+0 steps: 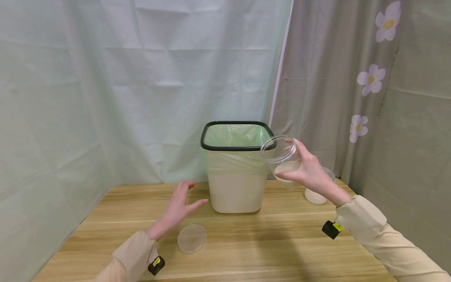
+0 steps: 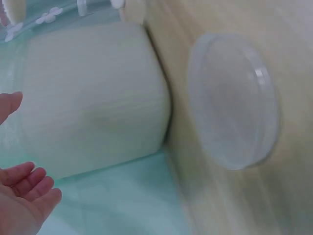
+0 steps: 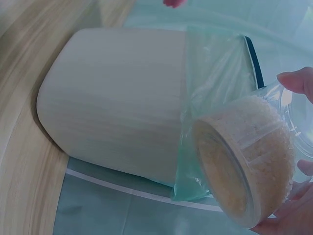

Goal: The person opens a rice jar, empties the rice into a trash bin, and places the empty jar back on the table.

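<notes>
My right hand (image 1: 310,170) grips a clear plastic jar (image 3: 249,152) partly filled with pale grains that look like rice. The jar is lidless and tilted, its mouth toward the left, beside the right front of the bin's rim. The white trash bin (image 1: 237,188) stands upright on the table, lined with a thin green bag (image 1: 229,135) under a dark rim. Left of the bin, my left hand (image 1: 177,205) hovers with thumb and fingers spread, holding nothing. A round clear lid (image 2: 234,103) lies flat on the table near my left wrist.
Behind my right wrist stands another clear container (image 1: 315,196) with pale contents, on the right of the wooden table (image 1: 232,246). Pale curtains (image 1: 141,98) hang behind and along both sides, with flower shapes on the right one.
</notes>
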### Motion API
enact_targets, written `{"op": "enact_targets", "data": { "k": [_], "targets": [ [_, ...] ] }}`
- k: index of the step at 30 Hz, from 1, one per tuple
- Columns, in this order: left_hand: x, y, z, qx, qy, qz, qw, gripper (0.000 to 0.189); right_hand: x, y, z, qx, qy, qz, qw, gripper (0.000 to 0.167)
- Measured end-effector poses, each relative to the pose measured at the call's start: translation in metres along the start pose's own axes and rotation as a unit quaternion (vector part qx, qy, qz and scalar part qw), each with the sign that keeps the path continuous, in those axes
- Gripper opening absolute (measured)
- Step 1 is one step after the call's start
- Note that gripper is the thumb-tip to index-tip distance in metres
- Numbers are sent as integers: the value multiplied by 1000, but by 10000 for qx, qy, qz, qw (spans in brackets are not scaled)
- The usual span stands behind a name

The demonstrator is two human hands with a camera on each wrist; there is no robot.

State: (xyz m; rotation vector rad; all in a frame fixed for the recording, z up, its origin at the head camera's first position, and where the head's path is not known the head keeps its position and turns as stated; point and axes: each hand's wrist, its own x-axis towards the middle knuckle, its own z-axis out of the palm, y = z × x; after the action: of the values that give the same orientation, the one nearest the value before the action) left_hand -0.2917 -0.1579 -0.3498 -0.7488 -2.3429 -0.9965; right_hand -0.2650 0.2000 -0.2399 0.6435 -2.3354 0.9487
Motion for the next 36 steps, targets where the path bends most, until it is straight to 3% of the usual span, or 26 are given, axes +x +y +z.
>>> {"op": "enact_targets", "data": {
  "k": [14, 23, 36],
  "targets": [
    [36, 16, -16, -354, 800, 385, 9954, 45, 2, 1, -4, -58, 70, 275, 9996, 88],
    [56, 23, -25, -494, 965, 388, 9934, 42, 4, 4, -7, -50, 94, 273, 9996, 87],
    [84, 28, -41, -530, 882, -63, 9947, 47, 5, 7, -7, -56, 211, 353, 9991, 89]
  ]
}}
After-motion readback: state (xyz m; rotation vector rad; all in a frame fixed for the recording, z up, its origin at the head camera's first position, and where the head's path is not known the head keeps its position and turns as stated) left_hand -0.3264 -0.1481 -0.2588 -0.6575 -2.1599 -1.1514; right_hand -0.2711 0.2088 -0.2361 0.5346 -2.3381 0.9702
